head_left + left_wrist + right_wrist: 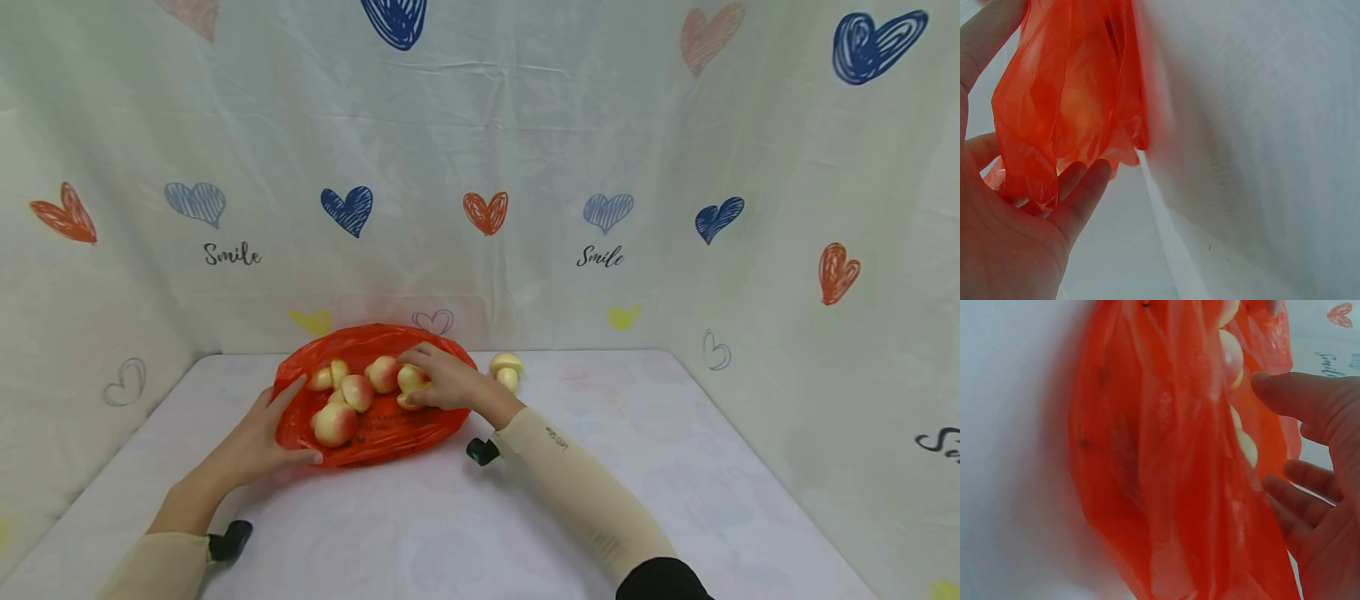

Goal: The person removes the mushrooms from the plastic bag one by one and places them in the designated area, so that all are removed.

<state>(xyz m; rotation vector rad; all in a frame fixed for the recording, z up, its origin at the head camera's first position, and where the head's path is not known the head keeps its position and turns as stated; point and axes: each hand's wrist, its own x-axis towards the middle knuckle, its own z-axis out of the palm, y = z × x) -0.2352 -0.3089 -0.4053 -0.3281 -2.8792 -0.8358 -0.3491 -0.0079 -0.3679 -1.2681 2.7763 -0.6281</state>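
A red plastic bag (405, 429) lies spread on the table, its mouth facing up. Inside are several mushrooms, some with pink-tinged caps (335, 425), others pale yellow. My left hand (258, 437) grips the bag's left side, thumb toward the front; in the left wrist view red plastic (1072, 94) hangs between thumb and fingers. My right hand (448, 377) reaches into the bag's right side, around a pale yellow mushroom (411, 379). In the right wrist view its thumb and fingers (1300, 487) stand apart, with nothing seen pinched between them; the bag partly hides the fingertips.
A pale yellow mushroom (507, 367) stands outside the bag, to the right behind my right forearm. The white table (637, 467) meets a curtain (540, 167) printed with hearts at its back edge. Small black cameras sit at both wrists.
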